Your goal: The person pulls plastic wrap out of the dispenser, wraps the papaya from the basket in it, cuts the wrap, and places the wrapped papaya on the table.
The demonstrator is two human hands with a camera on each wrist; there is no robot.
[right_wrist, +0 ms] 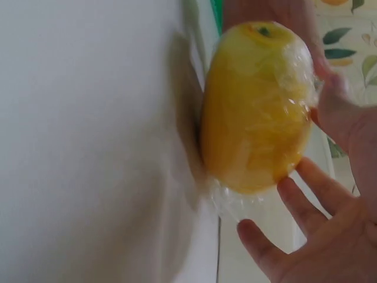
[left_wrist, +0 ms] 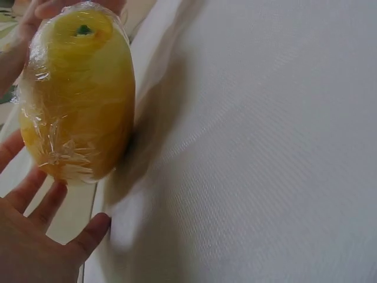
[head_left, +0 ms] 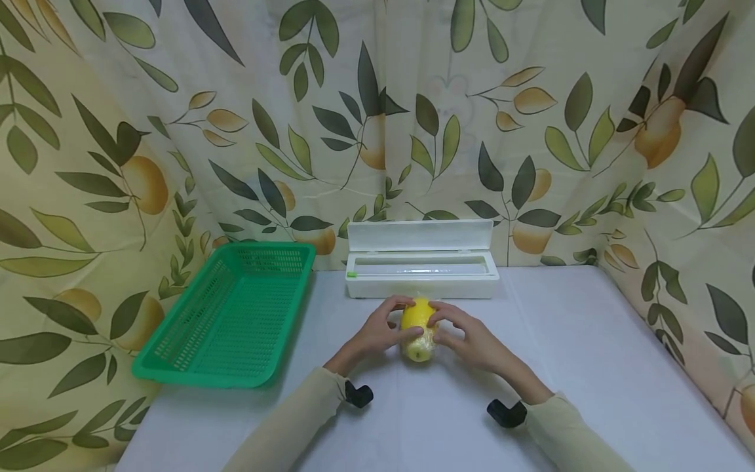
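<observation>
A yellow oval fruit [head_left: 419, 328] wrapped in shiny cling film lies on the white cloth, with a small green stem mark on its near end. My left hand [head_left: 380, 328] holds its left side, thumb across the film and fingers at the far end. On the other side my right hand [head_left: 472, 334] holds it with bent fingers and thumb. Crinkled film covers the fruit [left_wrist: 79, 100] in the left wrist view. In the right wrist view a loose bit of film hangs below the fruit [right_wrist: 256, 112], beside the right fingers [right_wrist: 300, 203].
Just beyond the fruit stands a white cling film dispenser [head_left: 421, 288], its lid raised and a roll inside. A green plastic basket [head_left: 203, 379] sits at the left of the table [head_left: 590, 341]. A leaf-patterned curtain [head_left: 425, 131] hangs behind and along both sides.
</observation>
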